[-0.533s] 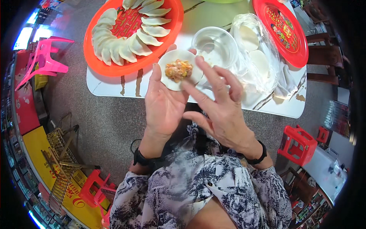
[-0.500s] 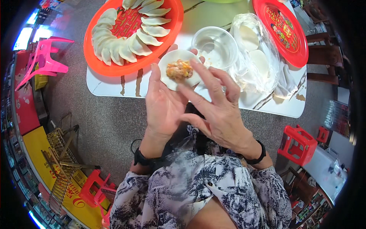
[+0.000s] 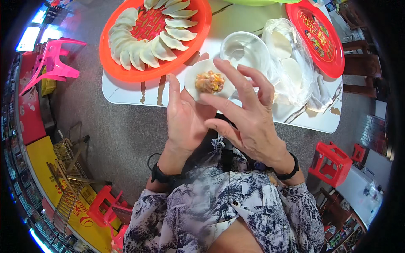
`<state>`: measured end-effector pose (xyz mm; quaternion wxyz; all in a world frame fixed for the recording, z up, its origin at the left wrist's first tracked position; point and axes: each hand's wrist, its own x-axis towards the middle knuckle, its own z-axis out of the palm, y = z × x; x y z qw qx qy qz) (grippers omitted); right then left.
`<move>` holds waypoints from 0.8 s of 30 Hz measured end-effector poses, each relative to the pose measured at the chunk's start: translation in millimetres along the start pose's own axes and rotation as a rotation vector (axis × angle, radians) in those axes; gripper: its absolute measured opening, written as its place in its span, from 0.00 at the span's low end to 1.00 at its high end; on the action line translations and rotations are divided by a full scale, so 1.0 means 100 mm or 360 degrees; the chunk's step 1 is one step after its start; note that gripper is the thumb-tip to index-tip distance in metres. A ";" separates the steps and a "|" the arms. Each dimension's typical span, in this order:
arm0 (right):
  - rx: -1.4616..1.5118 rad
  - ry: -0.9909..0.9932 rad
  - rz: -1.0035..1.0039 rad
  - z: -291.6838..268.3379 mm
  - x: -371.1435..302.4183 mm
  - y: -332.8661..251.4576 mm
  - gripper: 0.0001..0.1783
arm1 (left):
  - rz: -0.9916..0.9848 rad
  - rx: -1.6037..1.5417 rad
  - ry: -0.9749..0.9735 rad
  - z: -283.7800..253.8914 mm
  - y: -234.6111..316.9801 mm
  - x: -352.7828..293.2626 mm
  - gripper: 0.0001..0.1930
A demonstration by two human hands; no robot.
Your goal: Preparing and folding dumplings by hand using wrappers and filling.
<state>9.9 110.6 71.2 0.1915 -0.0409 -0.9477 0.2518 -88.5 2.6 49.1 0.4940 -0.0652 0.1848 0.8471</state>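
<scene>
My left hand (image 3: 185, 122) lies palm up with a round white dumpling wrapper (image 3: 190, 85) resting on its fingers. A lump of minced filling (image 3: 209, 82) with orange and yellow bits sits in the middle of the wrapper. Over the wrapper's right side is my right hand (image 3: 251, 116), its fingers spread and two fingertips at the wrapper's edge. Beyond my left hand, an orange-red plate (image 3: 111, 69) carries a curved row of folded dumplings (image 3: 163, 49). Just past my right fingers stands a clear plastic tub (image 3: 249, 57).
More round wrappers (image 3: 290, 71) lie in a clear plastic bag (image 3: 306, 86) to the right. A red patterned tray (image 3: 338, 63) is at the table's (image 3: 126, 93) far right. The rim of a green container (image 3: 253, 1) shows at the back. Red stools (image 3: 331, 164) stand on the floor.
The view has shifted slightly, moving the table and hands a little to the right in the picture. Both hands keep nearly the same pose around the wrapper.
</scene>
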 end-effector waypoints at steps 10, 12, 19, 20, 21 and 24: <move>-0.0206 0.0006 -0.0074 -0.03 0.18 0.11 0.17 | -0.0225 0.0168 -0.0041 -0.02 0.02 -0.08 0.40; -0.0204 0.0037 -0.0053 -0.05 0.17 0.15 0.17 | -0.0234 0.0167 0.0023 0.05 -0.01 -0.08 0.41; -0.0286 0.0028 0.0090 -0.17 0.07 0.23 0.19 | -0.0189 0.0223 -0.0019 0.01 0.00 -0.07 0.43; -0.0288 0.0025 0.0092 -0.19 0.05 0.24 0.19 | -0.0172 0.0198 -0.0018 0.02 0.00 -0.06 0.44; -0.0297 0.0012 0.0103 -0.20 0.02 0.24 0.20 | -0.0174 0.0195 -0.0019 0.03 0.00 -0.06 0.44; -0.0313 -0.0018 0.0125 -0.24 -0.04 0.22 0.21 | -0.0103 0.0145 -0.0088 0.02 0.02 -0.05 0.44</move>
